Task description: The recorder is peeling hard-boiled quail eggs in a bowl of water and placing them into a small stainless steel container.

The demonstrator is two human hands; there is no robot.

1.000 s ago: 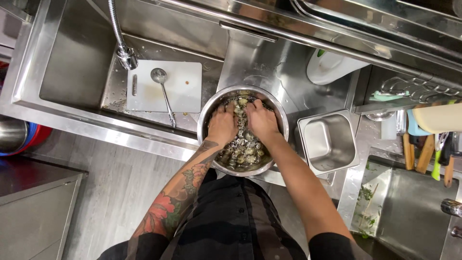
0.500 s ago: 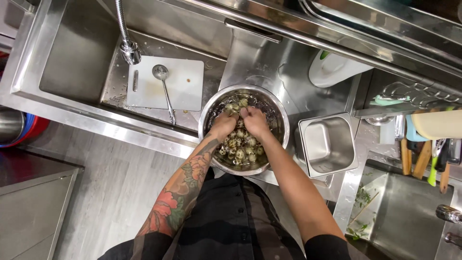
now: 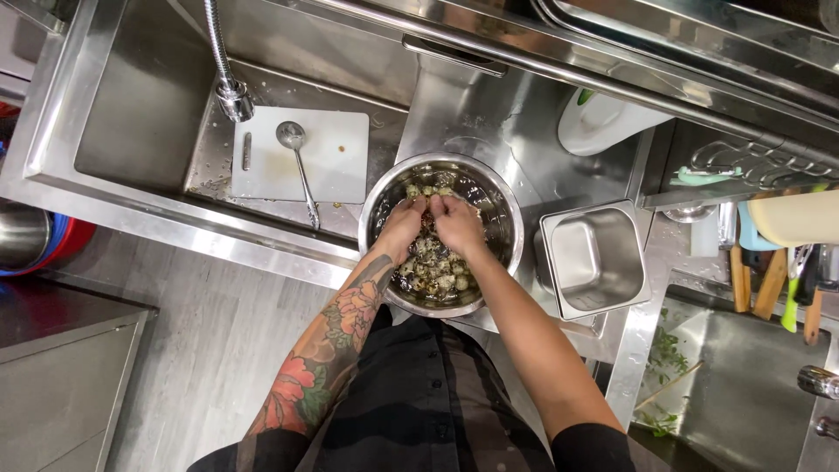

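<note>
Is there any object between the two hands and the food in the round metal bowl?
Nothing visible stands between them. The left hand and the right hand are both inside the round metal bowl, directly on the pale food pieces. The square metal container sits apart on the bowl's right, and the ladle lies on the white board in the sink.

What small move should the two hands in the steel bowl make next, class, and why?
Probably draw both hands back toward the near rim, scooping through the mix. The left hand and right hand sit together at the far side of the round steel bowl, while most of the small pale pieces lie heaped nearer the body.
</note>
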